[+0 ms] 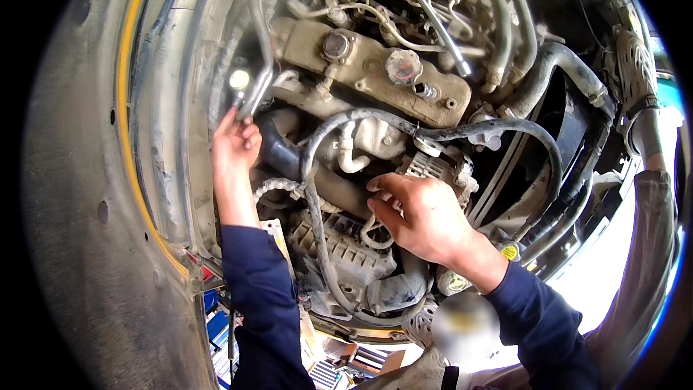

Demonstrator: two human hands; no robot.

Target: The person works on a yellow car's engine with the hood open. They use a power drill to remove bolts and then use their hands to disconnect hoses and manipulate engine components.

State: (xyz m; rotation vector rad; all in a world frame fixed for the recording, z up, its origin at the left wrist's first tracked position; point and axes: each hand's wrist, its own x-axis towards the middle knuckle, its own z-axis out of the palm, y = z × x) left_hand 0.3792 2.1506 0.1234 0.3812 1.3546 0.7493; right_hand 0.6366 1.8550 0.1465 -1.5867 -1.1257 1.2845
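My left hand [234,146] reaches up the left side of the engine, fingers closed on a slim metal light [239,88] with a bright round tip, beside a bent metal pipe [262,43]. My right hand [413,217] hovers over the lower middle of the engine, fingers bent but apart, with nothing visible in them. A looped black hose [312,146] runs around that area. Above it lies the dusty valve cover [368,79] with a round cap [403,67]. A ribbed housing [325,249] sits below, partly behind the hose.
A large dark panel with a yellow strip [127,123] borders the left. More hoses [564,65] and pipes run along the top and right. Another person, in grey [628,282], is at the lower right, a blurred head showing at the bottom. Assorted items show below the engine bay.
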